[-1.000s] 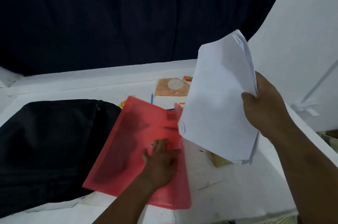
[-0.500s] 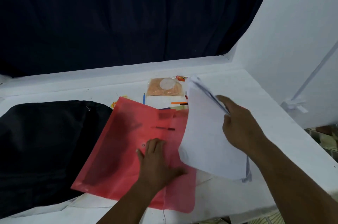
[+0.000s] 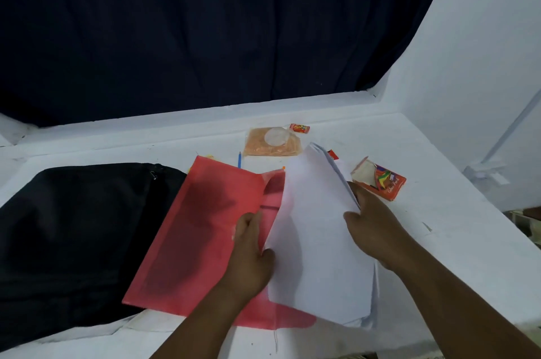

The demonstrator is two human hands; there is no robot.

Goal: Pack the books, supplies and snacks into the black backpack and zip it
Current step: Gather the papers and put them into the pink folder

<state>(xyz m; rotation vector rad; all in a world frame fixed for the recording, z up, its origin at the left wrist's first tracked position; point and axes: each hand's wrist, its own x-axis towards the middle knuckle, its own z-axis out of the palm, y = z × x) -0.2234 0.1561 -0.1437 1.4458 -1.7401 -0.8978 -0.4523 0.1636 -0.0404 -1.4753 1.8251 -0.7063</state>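
Observation:
A red plastic folder (image 3: 187, 229) lies on the white table, partly over the black backpack (image 3: 67, 235) at the left. My left hand (image 3: 248, 253) holds the folder's open edge, thumb against the papers. My right hand (image 3: 377, 227) grips a stack of white papers (image 3: 319, 241) by its right edge, the stack lying against the folder's mouth. The backpack lies flat, a zipper pull near its top right.
Behind the folder lie a clear bag of orange snacks (image 3: 273, 143), a small red candy wrapper (image 3: 299, 128), a blue pen (image 3: 239, 159) and an orange-red opened box (image 3: 379, 181). A dark curtain hangs behind; a white wall rises at the right.
My right hand brought the paper stack down from the air and leftward to the folder. My left hand shifted from pressing the folder flat to holding its open edge.

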